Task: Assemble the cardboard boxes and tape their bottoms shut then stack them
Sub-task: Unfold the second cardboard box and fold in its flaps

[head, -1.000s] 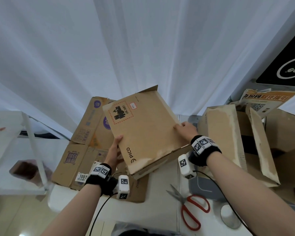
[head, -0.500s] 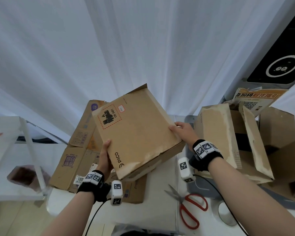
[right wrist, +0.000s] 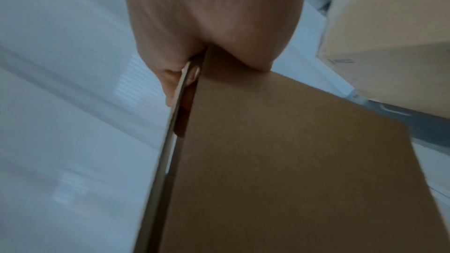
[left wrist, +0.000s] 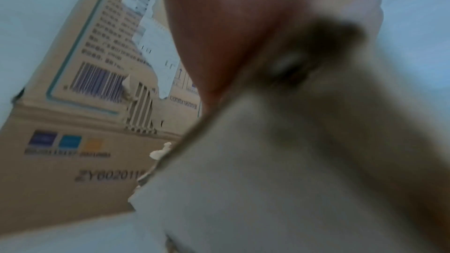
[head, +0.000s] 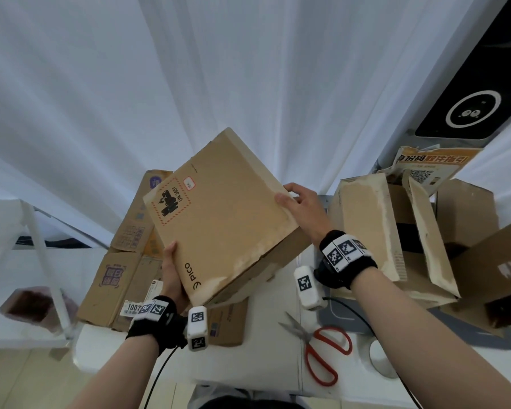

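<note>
Cardboard fills our hands: we hold a brown box tilted above the white table, our left hand gripping its near left edge and our right hand clamped over its far right edge, thumb on top. Flattened boxes lie under it to the left, open boxes crowd the right, their insides not visible. Red scissors lie on the bare strip of table between our forearms.
</note>
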Motion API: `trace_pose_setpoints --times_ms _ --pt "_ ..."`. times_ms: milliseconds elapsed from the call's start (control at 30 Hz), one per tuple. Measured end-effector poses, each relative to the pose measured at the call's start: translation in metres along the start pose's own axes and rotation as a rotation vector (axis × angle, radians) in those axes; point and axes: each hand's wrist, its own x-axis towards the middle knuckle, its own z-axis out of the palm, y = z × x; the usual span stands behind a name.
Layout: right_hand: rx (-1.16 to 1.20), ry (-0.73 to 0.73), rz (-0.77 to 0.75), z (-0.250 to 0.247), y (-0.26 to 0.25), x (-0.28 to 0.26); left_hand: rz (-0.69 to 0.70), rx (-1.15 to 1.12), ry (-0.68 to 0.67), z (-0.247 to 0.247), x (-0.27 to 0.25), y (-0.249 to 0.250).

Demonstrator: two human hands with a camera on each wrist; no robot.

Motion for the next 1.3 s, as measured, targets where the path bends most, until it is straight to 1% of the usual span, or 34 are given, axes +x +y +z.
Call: trace_pose_setpoints --times_ms 100,167,267,433,500,567,633,700,733,767,800,900,967,1033,1067,1133,1167,1233,1300 --pt "-0.073 0.005 -0.047 -0.001 -0.022 -0.003 -0.033 -0.051 -0.014 0.006 -0.002 -0.006" --pt "-0.131 0.021 -0.083 -0.001 -0.035 -0.007 -0.053 -0.073 -0.05 0.011 -0.002 -0.012" --pt "-0.292 0.045 -0.13 0.007 -0.052 -0.017 -0.076 -0.082 -0.05 0.019 0.003 -0.02" --pt "-0.626 0.087 -0.202 0.04 -0.068 -0.048 -0.259 -0.089 -0.086 0.025 0.021 -0.039" --pt "-0.707 0.077 -0.21 0.055 -0.061 -0.058 -0.329 -0.036 -0.089 0.026 0.028 -0.045" --pt "-0.741 0.028 -0.193 0.07 -0.047 -0.067 -0.408 0.098 -0.078 0.023 0.035 -0.051" --pt "-0.742 -0.063 -0.179 0.086 -0.03 -0.079 -0.438 0.29 0.029 0.014 0.046 -0.056" --pt "-0.734 -0.144 -0.172 0.103 -0.017 -0.091 -0.367 0.451 0.148 -0.004 0.062 -0.058" --pt "-0.721 -0.185 -0.16 0.111 -0.012 -0.094 -0.313 0.499 0.165 -0.011 0.07 -0.056" --pt "-0.69 -0.234 -0.138 0.117 -0.009 -0.095 -0.265 0.531 0.155 -0.009 0.067 -0.045" --pt "-0.64 -0.297 -0.101 0.122 -0.008 -0.093 -0.205 0.52 0.123 0.0 0.056 -0.03" --pt "-0.496 -0.492 0.01 0.128 -0.008 -0.084 0.063 0.326 0.002 0.023 0.031 0.017" --pt "-0.459 -0.563 0.023 0.124 -0.008 -0.077 0.178 0.35 -0.09 0.03 0.02 0.041" --pt "-0.478 -0.614 0.025 0.113 -0.01 -0.069 0.234 0.451 -0.198 0.032 0.016 0.056" --pt "-0.488 -0.633 0.03 0.106 -0.012 -0.065 0.247 0.516 -0.208 0.031 0.017 0.059" --pt "-0.518 -0.68 0.05 0.09 -0.015 -0.058 0.273 0.622 -0.179 0.035 0.018 0.063" --pt "-0.554 -0.729 0.07 0.082 -0.017 -0.056 0.29 0.651 -0.171 0.036 0.017 0.063" --pt "-0.676 -0.876 0.123 0.066 -0.021 -0.053 0.318 0.659 -0.169 0.038 0.013 0.062" --pt "-0.829 -1.004 0.162 0.051 -0.022 -0.052 0.322 0.634 -0.127 0.034 0.01 0.062"
